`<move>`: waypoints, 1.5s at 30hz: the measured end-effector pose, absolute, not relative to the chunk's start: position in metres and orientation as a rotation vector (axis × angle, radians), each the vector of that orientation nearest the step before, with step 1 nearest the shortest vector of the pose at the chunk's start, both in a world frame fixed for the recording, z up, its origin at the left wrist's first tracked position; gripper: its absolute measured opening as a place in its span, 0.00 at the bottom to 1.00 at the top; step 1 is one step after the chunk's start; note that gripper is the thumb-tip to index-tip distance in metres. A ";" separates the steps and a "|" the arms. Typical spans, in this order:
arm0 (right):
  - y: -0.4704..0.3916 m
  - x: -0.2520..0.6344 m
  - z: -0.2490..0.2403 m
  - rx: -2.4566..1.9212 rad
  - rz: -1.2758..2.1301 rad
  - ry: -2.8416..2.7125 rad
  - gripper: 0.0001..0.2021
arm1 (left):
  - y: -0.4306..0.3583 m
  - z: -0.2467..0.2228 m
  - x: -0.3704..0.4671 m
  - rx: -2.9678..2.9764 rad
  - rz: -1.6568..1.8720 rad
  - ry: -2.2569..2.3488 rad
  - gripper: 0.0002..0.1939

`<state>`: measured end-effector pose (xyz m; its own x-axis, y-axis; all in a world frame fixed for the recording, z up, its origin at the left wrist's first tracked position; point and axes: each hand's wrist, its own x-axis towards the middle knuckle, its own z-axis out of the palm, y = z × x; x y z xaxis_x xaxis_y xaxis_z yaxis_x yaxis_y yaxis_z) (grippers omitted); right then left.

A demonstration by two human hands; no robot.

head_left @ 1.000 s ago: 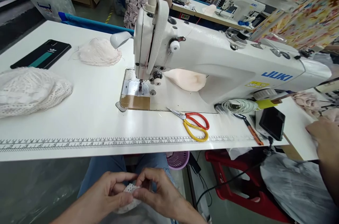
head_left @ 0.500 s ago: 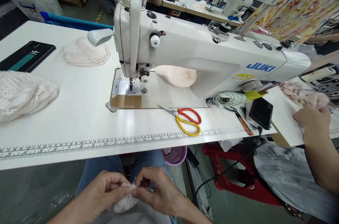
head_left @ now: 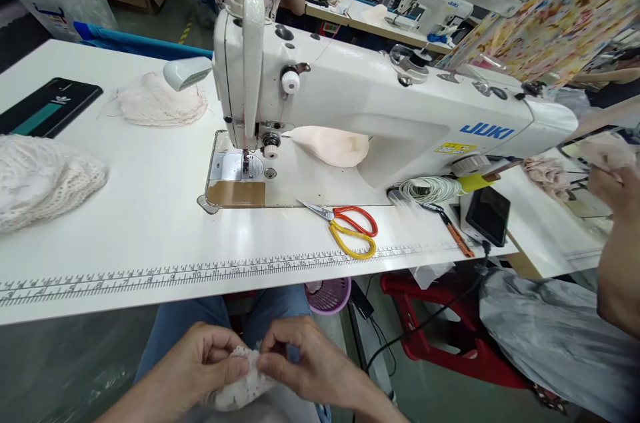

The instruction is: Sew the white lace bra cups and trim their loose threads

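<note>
A small piece of white, lace-like fabric is held over my lap, below the table edge. My left hand pinches its left side between thumb and fingers. At its upper right edge my right hand has thumb and fingertips closed on the fabric. Above them on the table stands a white sewing machine, with a pale peach fabric piece under its arm. Scissors with one red and one yellow handle lie in front of the machine, blades pointing left.
To the left are white lace pieces, a pale fabric pile and a black phone-like case. A ruler strip runs along the table edge. A purple basket stands below. At right, a co-worker's hand holds fabric.
My hands stay on the white fabric, the right one shifted slightly right, and more of the fabric shows between them. The co-worker's hand at right has risen with its fabric.
</note>
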<state>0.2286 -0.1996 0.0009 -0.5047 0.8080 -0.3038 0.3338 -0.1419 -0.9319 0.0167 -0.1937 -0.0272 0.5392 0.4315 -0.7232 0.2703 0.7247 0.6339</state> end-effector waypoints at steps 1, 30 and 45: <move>-0.194 0.238 0.009 -1.246 1.627 -1.825 0.08 | -0.192 -0.027 0.016 0.785 0.094 1.025 0.33; -0.209 0.278 0.041 -1.571 1.338 -2.240 0.28 | -0.186 -0.014 0.013 0.848 0.142 1.027 0.33; -0.215 0.267 0.024 -1.663 1.469 -2.289 0.15 | -0.188 -0.020 0.007 0.911 0.202 1.006 0.33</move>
